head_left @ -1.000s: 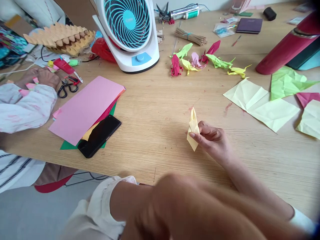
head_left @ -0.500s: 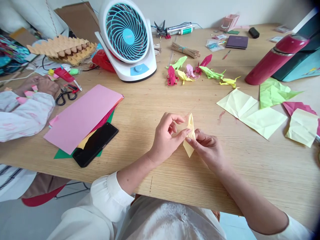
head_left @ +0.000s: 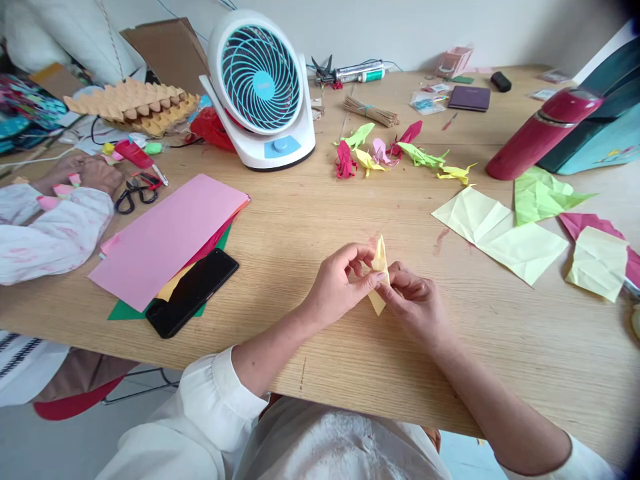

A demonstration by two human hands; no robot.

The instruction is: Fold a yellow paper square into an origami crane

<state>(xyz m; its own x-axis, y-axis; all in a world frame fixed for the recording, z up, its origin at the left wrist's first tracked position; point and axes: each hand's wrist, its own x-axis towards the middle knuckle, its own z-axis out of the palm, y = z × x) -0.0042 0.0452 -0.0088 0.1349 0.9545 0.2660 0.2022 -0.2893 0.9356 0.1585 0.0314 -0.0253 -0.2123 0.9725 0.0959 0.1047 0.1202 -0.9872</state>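
A pale yellow folded paper (head_left: 379,257), narrow and pointed at both ends, is held upright between my hands above the table. My left hand (head_left: 345,277) pinches its left side, thumb across the middle and fingers curled by the upper part. From the right, my right hand (head_left: 415,297) grips the lower part between thumb and fingers. Both thumbs nearly meet on the paper and cover part of its folds. Beyond my hands stand several small folded paper figures, among them a red one (head_left: 345,160), a green one (head_left: 425,157) and a yellow one (head_left: 457,173).
Left lie pink paper sheets (head_left: 175,233), a black phone (head_left: 193,293) and scissors (head_left: 135,193). Another person's hands (head_left: 100,173) rest at far left. A fan (head_left: 263,87) stands behind. On the right are creased yellow sheets (head_left: 525,247), green paper (head_left: 543,197) and a red flask (head_left: 540,137).
My left fingers have curled in closer to the paper's upper part, and the thumbs have come nearer each other. The whole view has shifted slightly.
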